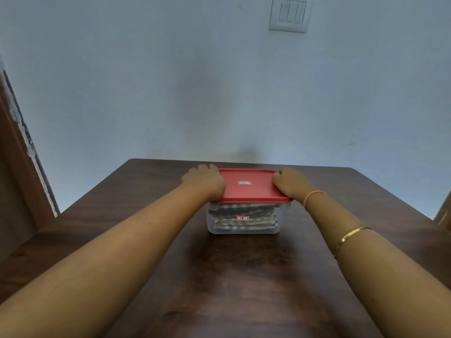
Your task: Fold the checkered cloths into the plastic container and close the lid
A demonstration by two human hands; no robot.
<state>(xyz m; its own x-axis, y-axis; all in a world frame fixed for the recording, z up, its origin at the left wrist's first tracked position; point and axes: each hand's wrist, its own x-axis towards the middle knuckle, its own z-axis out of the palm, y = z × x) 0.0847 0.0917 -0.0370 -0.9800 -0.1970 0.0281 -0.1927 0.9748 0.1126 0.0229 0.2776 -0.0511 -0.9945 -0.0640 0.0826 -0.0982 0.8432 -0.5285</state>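
Observation:
A clear plastic container [211, 224] stands near the far middle of the dark wooden table [231, 276]. Folded checkered cloths [244, 212] are stacked inside it, seen through the front wall. A red lid [249, 189] with a small white label lies on top of the container. My left hand [205, 182] grips the lid's left edge, fingers curled over it. My right hand [290, 184] grips the lid's right edge in the same way. Both palms rest on the lid's sides.
A pale blue wall [219, 81] rises right behind the table, with a switch plate [289, 13] high on it. A wooden frame [22, 152] stands at the left. The table's right corner ends near another wooden piece [444, 213].

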